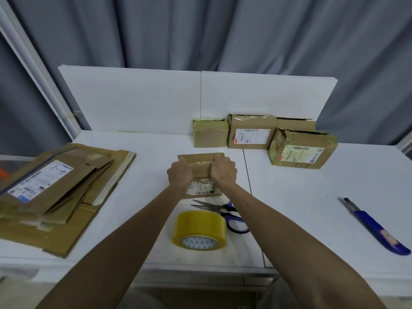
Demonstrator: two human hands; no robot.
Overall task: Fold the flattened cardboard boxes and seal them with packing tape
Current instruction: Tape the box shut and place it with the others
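Observation:
A small cardboard box point(200, 166) with a white shipping label stands on the white table point(312, 208) at the middle. My left hand point(180, 174) grips its left side and my right hand point(223, 170) grips its right side, thumbs over the top flaps. In front of it lie a roll of yellowish packing tape point(200, 229) and blue-handled scissors point(225, 211). A stack of flattened cardboard boxes point(55, 192) lies at the left.
Several folded boxes point(252, 133) stand at the back right against a white partition point(156, 101). A blue utility knife point(376, 226) lies at the right, near the table's front edge. Grey curtains hang behind.

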